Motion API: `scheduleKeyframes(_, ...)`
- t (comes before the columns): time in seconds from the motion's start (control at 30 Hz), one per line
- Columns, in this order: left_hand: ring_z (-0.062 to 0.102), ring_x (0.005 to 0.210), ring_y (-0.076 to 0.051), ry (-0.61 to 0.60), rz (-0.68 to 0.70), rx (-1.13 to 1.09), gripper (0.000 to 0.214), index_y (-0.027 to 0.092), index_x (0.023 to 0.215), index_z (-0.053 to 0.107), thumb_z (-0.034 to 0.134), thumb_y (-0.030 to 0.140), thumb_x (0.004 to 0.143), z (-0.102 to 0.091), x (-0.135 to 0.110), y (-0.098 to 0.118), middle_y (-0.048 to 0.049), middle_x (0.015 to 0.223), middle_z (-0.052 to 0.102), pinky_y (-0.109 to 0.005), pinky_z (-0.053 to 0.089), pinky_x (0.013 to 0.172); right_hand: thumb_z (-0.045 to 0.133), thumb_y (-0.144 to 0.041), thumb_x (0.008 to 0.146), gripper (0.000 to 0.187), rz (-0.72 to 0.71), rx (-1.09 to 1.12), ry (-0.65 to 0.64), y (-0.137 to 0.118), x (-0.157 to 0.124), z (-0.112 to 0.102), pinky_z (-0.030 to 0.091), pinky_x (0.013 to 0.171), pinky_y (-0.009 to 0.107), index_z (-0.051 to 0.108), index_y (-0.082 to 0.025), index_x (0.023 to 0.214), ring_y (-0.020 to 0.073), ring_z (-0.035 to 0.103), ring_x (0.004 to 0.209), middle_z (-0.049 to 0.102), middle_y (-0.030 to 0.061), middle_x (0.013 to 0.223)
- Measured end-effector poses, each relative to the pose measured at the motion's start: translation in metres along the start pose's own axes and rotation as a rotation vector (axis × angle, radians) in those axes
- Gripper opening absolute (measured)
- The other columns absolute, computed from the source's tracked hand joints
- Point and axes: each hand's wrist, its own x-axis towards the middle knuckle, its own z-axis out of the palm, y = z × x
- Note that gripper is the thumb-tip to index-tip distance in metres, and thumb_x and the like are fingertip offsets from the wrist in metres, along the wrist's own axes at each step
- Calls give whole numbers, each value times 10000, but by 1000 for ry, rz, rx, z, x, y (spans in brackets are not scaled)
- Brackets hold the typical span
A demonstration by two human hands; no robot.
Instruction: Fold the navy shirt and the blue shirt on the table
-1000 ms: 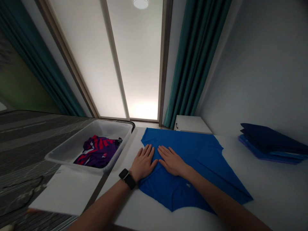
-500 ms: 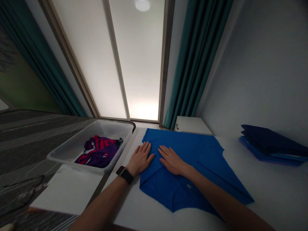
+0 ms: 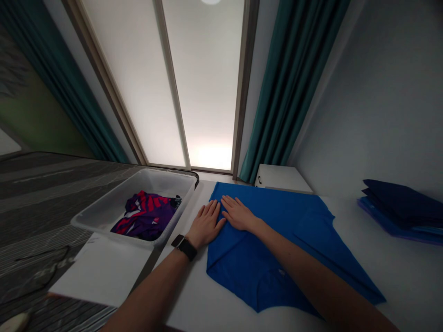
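Observation:
A bright blue t-shirt lies spread on the white table, its left side folded in. My left hand, with a dark watch on the wrist, lies flat with fingers stretched out on the shirt's left folded edge. Just to its right, my right hand presses flat on the shirt near the far left corner, fingers apart. Neither hand holds anything. My right forearm crosses over the shirt's lower part.
A clear plastic bin at the left holds a crumpled purple and red garment. A stack of folded dark blue clothes sits at the far right. A small white cabinet stands behind the table by teal curtains.
Both hands have slid along the folded left edge toward the shirt's far corner, the right hand moving furthest. The view has shifted slightly.

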Motion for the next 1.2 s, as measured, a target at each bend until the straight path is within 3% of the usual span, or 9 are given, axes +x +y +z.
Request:
scheduleKeyframes(0.2, 316, 1408, -265, 7, -141, -31, 560, 145, 1454, 355, 259, 443, 990, -10, 3, -13, -130, 1496, 400, -466, 228, 1154, 205, -453, 987, 630, -4, 4, -20, 1, -2, 2, 97, 1183, 449, 245, -104, 1509, 219, 106, 1464, 155, 93, 1587)
scheduleKeyframes(0.37, 424, 1340, -262, 164, -272, -123, 525, 80, 1449, 326, 285, 319, 983, -12, 8, -27, -183, 1437, 466, -450, 318, 1106, 230, -486, 971, 660, 2, 41, -48, 0, 3, -5, 86, 1182, 458, 240, -110, 1513, 227, 112, 1463, 164, 101, 1583)
scheduleKeyframes(0.5, 452, 1312, -245, 276, -179, -224, 506, 78, 1430, 365, 317, 233, 950, -11, 11, -26, -169, 1405, 505, -426, 366, 1082, 232, -462, 967, 640, -6, 56, -4, 0, 7, -4, 87, 1181, 455, 256, -125, 1510, 221, 113, 1463, 176, 100, 1581)
scheduleKeyframes(0.77, 550, 1194, -212, 262, -48, -280, 432, 186, 1216, 601, 383, 96, 854, -19, 11, -19, -78, 1259, 632, -408, 409, 1042, 207, -485, 971, 657, -4, 35, -20, -1, 7, 4, 65, 1180, 469, 219, -123, 1519, 224, 95, 1465, 142, 88, 1588)
scheduleKeyframes(1.0, 554, 1152, -259, 314, -141, -325, 447, 107, 1256, 557, 398, 96, 838, -16, 14, -23, -129, 1195, 648, -448, 437, 1006, 200, -474, 974, 661, 63, 83, -4, 10, 4, -3, 96, 1181, 442, 197, -106, 1523, 213, 93, 1466, 140, 95, 1589)
scheduleKeyframes(1.2, 513, 1216, -242, 254, 52, -321, 428, 164, 1241, 581, 423, 112, 847, -14, 15, -19, -94, 1287, 600, -448, 411, 1042, 192, -443, 980, 633, 102, 56, 10, 23, -4, -6, 138, 1172, 460, 221, -110, 1518, 225, 136, 1460, 187, 103, 1581)
